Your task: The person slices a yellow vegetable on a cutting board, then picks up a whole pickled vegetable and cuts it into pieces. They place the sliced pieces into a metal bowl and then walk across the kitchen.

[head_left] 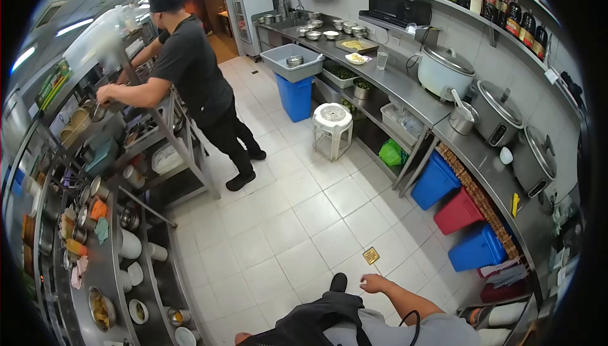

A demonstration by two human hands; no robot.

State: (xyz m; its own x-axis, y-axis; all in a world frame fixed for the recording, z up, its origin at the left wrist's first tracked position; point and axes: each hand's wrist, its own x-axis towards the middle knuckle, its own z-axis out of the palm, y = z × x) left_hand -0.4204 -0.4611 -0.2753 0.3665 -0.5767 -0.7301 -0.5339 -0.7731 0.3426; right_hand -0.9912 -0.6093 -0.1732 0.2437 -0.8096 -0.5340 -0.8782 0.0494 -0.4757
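Note:
My right hand (375, 283) hangs in front of my body at the bottom of the view, its fingers curled over the tiled floor (297, 219), touching nothing that I can see. Just above it lies a small brass floor drain (371, 256). Of my left hand only a sliver of skin (241, 338) shows at the bottom edge, left of my dark apron (310, 320); its fingers are hidden.
A co-worker (196, 73) in dark clothes stands at the left steel racks. A white stool (332, 124) and a blue bin (294, 96) stand by the right counter, which bears rice cookers (446, 70). Blue (436, 181) and red bins (461, 210) sit below. Metal shelves (95, 270) line the left.

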